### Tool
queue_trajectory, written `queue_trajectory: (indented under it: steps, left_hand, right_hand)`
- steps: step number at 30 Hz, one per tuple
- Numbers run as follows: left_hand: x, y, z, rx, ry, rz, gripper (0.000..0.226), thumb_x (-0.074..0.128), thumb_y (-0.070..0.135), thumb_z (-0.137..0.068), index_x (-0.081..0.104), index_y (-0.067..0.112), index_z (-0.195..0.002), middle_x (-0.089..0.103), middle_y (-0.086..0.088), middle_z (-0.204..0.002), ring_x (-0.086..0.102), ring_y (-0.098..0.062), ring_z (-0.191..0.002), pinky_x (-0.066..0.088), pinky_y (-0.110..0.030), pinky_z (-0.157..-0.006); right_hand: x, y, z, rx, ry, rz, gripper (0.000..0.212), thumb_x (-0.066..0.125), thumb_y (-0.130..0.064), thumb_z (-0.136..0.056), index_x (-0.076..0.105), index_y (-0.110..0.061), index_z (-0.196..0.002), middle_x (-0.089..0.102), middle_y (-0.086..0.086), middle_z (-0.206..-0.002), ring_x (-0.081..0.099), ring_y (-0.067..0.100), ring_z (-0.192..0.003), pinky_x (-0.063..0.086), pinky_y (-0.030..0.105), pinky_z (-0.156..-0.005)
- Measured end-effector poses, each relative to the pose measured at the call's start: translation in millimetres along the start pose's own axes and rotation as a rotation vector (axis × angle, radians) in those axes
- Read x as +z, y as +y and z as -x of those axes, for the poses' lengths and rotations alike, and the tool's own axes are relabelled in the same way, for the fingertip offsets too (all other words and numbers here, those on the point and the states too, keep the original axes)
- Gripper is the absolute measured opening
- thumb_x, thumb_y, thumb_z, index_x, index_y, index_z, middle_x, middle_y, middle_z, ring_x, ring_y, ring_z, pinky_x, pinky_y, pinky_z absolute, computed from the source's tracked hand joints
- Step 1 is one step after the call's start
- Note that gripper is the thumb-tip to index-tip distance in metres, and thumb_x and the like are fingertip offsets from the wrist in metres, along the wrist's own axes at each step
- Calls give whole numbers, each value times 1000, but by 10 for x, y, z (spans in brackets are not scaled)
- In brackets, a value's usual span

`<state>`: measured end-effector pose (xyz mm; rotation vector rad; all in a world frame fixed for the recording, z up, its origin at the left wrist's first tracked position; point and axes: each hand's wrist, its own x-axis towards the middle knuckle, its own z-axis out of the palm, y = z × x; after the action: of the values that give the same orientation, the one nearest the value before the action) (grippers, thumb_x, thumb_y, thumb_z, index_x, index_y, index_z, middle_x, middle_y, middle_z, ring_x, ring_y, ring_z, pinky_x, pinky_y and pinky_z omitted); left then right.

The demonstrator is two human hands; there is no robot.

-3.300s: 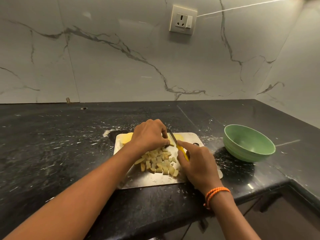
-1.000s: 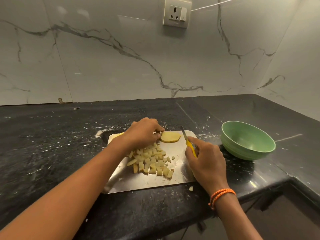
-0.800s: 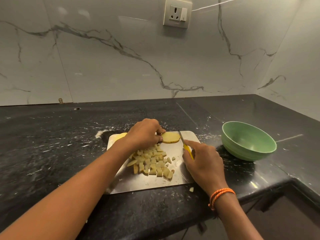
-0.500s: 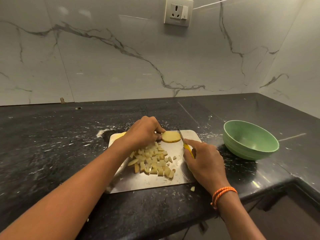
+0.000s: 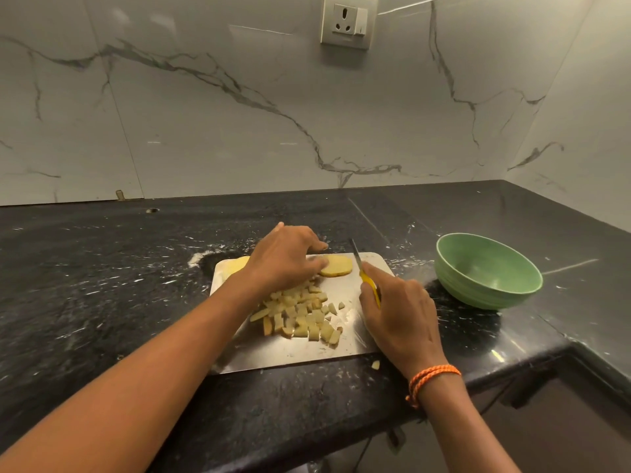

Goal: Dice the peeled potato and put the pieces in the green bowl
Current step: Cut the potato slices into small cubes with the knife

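Observation:
A steel cutting board (image 5: pixel 345 346) lies on the black counter. On its far edge rests a flat potato slab (image 5: pixel 337 266); my left hand (image 5: pixel 285 259) presses it with its fingertips. Another potato piece (image 5: pixel 235 265) peeks out behind that wrist. A heap of potato dice (image 5: pixel 300 315) covers the board's middle. My right hand (image 5: pixel 397 312) grips a yellow-handled knife (image 5: pixel 362 269), its blade pointing away just right of the slab. The green bowl (image 5: pixel 486 271) stands to the right, with nothing visible inside.
One stray potato bit (image 5: pixel 375 364) lies on the counter (image 5: pixel 102 285) off the board's near right corner. The counter's front edge drops away near the right wrist. A marble wall with a socket (image 5: pixel 348 22) rises behind.
Since the earliest frame a potato slab has been laid out at the board's far edge. Over the last second the knife edged slightly toward the slab and back; my left hand stayed on it.

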<state>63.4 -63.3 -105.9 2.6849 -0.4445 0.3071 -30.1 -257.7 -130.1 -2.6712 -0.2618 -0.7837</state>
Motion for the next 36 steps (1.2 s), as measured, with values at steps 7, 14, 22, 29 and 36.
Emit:
queue_trajectory:
  steps: [7,14,22,29,36]
  left_hand:
    - [105,92,-9,-5,6,-80,59,75,65,-87,73,27,-132,72,9,-127,65,-17,-117,41,-42,-117]
    - [119,61,-70,-65,-12,-50,58,81,65,-81,78,27,-125,76,11,-118,65,-17,-110,57,-40,-96]
    - [176,28,-25,-87,56,-80,58,79,68,-81,77,30,-126,74,11,-120,66,-17,-104,59,-38,-85]
    - [141,-1,-1,-86,6,-19,61,80,63,-83,74,26,-131,74,8,-121,65,-16,-106,55,-34,-81]
    - [151,-15,-25,-69,5,-7,58,81,61,-83,76,26,-129,74,7,-119,65,-17,-106,53,-34,-81]
  right_hand:
    - [18,-13,10,-43,-102,18,35,53,-30,-98,62,-25,-131,75,7,-97,67,30,-87,49,38,-68]
    - [17,-49,-82,-10,-178,-4,37,53,-29,-96,65,-21,-129,74,8,-111,67,31,-99,56,45,-80]
    - [-213,8,340,22,-154,-125,29,62,-32,-94,67,-22,-121,56,-7,-63,57,21,-61,52,41,-59]
    - [-118,-84,251,38,40,-90,38,60,-30,-97,64,-29,-135,70,-1,-71,61,19,-61,48,34,-57]
    - [36,-103,1,-34,-74,42,34,51,-33,-98,62,-29,-130,73,7,-89,67,32,-81,52,42,-64]
